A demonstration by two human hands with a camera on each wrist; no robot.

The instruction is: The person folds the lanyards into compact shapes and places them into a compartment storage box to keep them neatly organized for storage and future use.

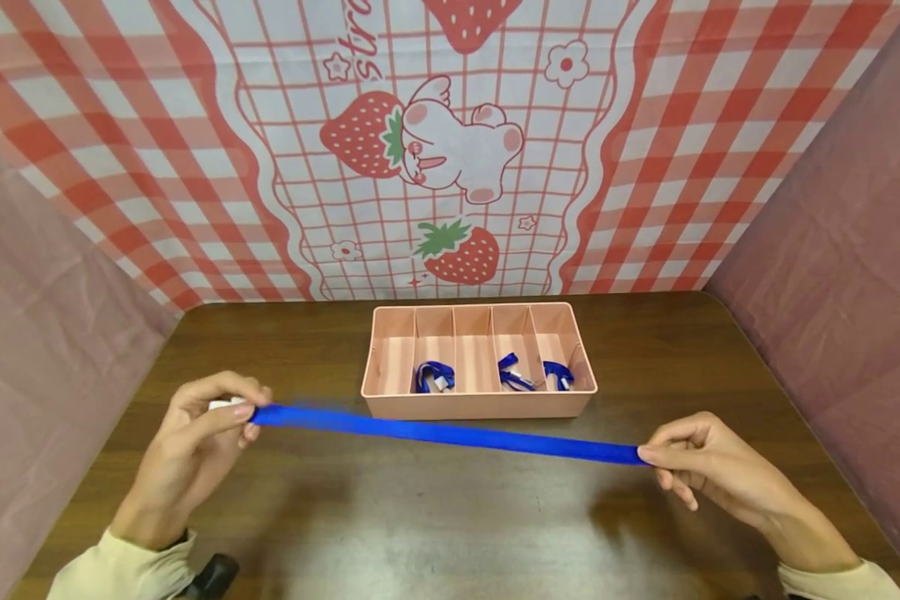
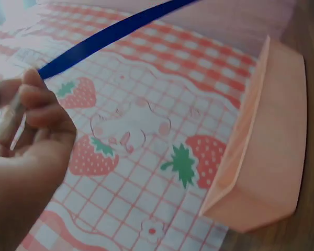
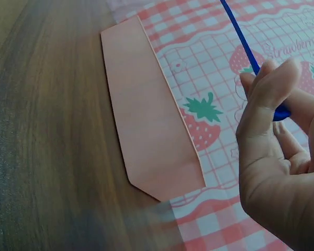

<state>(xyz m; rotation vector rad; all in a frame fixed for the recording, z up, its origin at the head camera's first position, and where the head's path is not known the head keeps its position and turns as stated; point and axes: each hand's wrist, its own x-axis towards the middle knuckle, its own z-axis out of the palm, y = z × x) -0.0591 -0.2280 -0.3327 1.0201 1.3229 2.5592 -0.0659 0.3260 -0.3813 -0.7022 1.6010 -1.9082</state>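
A flat blue strap (image 1: 450, 435) is stretched between both hands, above the table and in front of the pink box. Its left end is pinched between thumb and fingers of my left hand (image 1: 202, 433), which also has a small white piece (image 1: 228, 404) in its grasp. My right hand (image 1: 712, 471) pinches the other end between thumb and forefinger. In the right wrist view, a short bit of the strap (image 3: 281, 113) shows below the fingers. Behind the strap stands the pink divided box (image 1: 480, 406), apart from both hands.
Three of the box's compartments hold folded blue straps with white parts: second from left (image 1: 435, 375), fourth (image 1: 516, 373) and rightmost (image 1: 558, 375). The brown table (image 1: 450, 517) meets a strawberry-patterned cloth (image 1: 450, 167) at the back. Pink cloth hangs at both sides.
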